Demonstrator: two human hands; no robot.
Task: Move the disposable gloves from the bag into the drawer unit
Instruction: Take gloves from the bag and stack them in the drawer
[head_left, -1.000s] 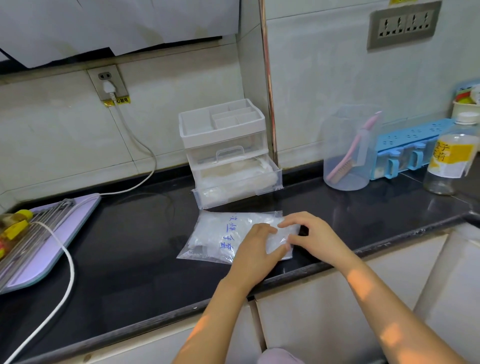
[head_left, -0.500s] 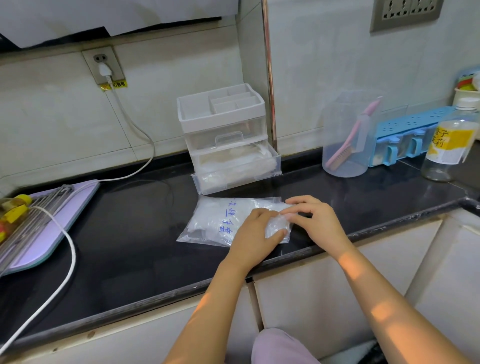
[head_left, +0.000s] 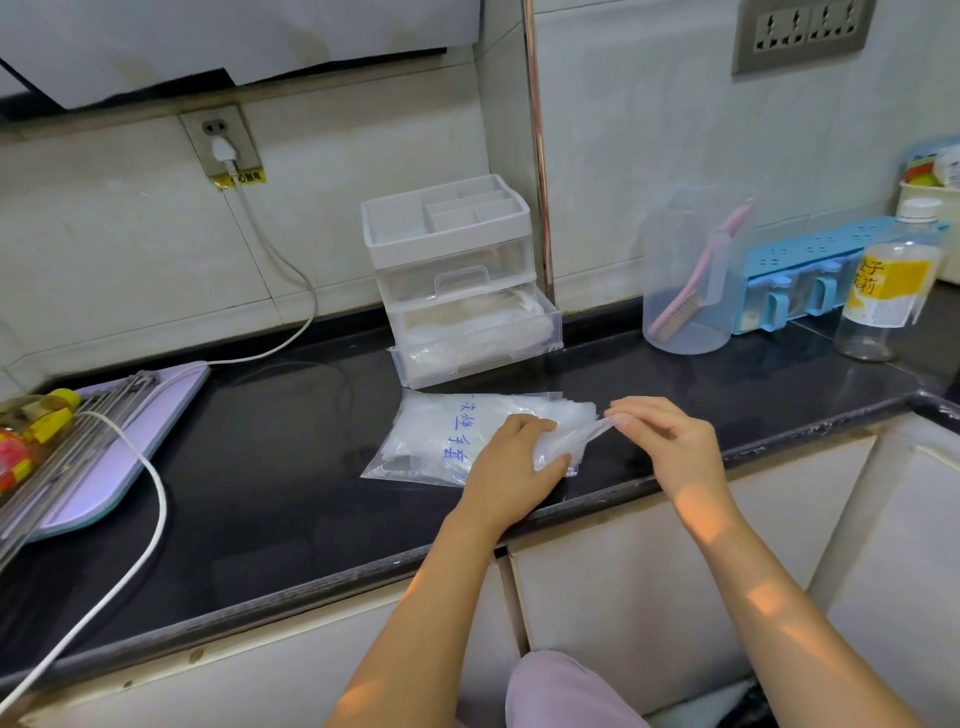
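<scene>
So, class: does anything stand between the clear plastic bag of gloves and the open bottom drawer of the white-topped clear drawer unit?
Nothing visible. Only bare black countertop separates the clear plastic bag from the clear drawer unit's open bottom drawer behind it. The right hand pinches a transparent glove at the bag's mouth.

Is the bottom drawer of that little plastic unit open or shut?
Open: the bottom drawer juts forward past the upper drawer, white plastic showing inside.
</scene>
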